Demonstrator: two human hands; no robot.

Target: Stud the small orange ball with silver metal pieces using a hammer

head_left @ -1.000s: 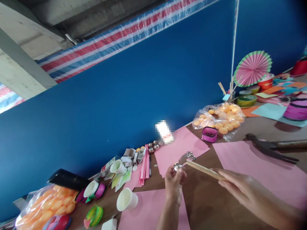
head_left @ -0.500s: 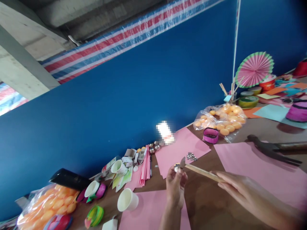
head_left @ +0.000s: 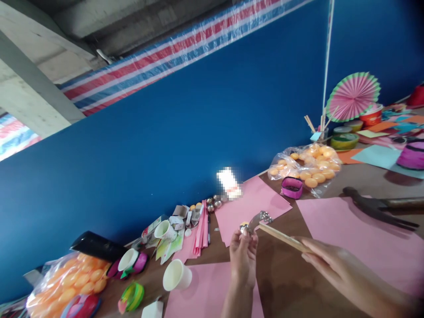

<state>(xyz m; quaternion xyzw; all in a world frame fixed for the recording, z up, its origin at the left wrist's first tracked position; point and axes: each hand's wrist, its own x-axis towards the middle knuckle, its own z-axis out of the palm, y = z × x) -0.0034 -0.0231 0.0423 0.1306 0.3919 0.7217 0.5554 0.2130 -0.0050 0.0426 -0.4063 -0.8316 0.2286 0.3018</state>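
My left hand (head_left: 243,258) is raised over the table, its fingers pinched round a small round shiny silver piece (head_left: 244,228) with a yellow edge. From the right, my right hand (head_left: 326,256) grips a wooden-handled tool (head_left: 281,236). A curved grey metal piece (head_left: 255,222), looking like the tool's head, lies at its far end close against my left fingertips; how it joins the handle is unclear. Just beyond, a cluster of small silver pieces (head_left: 266,216) rests on pink paper (head_left: 247,201).
A claw hammer (head_left: 371,205) lies on another pink sheet (head_left: 331,221) to the right. Bags of orange balls (head_left: 318,168) stand at the back and far left. A white cup (head_left: 177,274), a purple container (head_left: 291,187) and silver balls (head_left: 211,207) sit around.
The metal piece at the handle's end has turned and shows more of its curved side. The handle's tip has moved slightly right. Both hands keep their holds.
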